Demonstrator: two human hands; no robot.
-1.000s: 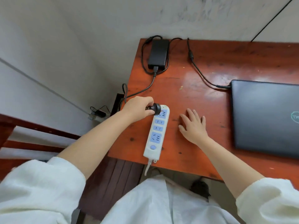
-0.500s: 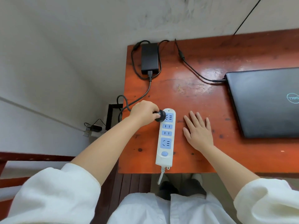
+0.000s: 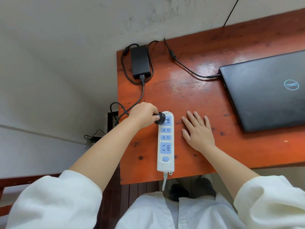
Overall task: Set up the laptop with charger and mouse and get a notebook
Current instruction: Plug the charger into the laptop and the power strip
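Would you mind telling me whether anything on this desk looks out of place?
Nothing is damaged or spilled. The charger cable loops off the desk's left edge, and the power strip overhangs the near edge slightly.

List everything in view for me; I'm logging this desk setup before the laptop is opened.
desk: one, reddish-brown wood, against the wall
laptop: one, black, lid closed, right side
charger brick: one, black, far left corner
charger cable: one, black, runs to the laptop's left edge
plug: one, black, at the strip's far socket
power strip: one, white and blue, near desk edge
left hand: grip closed on the plug
right hand: open, flat on the desk beside the strip
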